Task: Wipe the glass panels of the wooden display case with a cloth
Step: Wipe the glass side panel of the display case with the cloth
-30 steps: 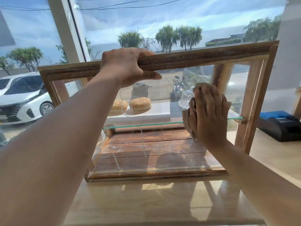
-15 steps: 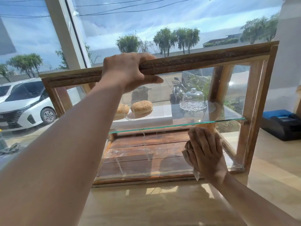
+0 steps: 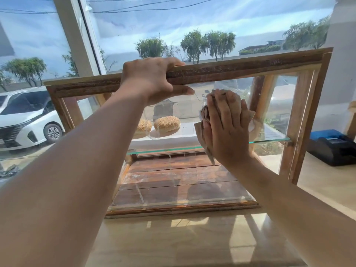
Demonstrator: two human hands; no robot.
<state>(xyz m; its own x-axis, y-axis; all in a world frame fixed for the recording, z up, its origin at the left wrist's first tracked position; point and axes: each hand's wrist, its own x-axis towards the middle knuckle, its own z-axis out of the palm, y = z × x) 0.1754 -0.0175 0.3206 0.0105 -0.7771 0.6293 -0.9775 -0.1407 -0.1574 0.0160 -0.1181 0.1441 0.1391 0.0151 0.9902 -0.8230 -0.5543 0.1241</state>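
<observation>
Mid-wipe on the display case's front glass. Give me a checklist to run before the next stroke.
1. Case steadied: left hand has a grip on the top rail. Ok.
2. Cloth contact: right hand presses the cloth with straight fingers on the front glass. Ok.
3. Cloth spread: bunched beside the palm. Not ok.
4. Lower glass: streaks show. Not ok.
5. Buns sit inside, above the glass shelf, behind the panel. Ok.
6. Cloth dampness: cannot tell.

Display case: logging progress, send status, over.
Left hand grips top rail. Right hand presses cloth flat on front glass, upper right. Nothing blocking the wipe.
</observation>
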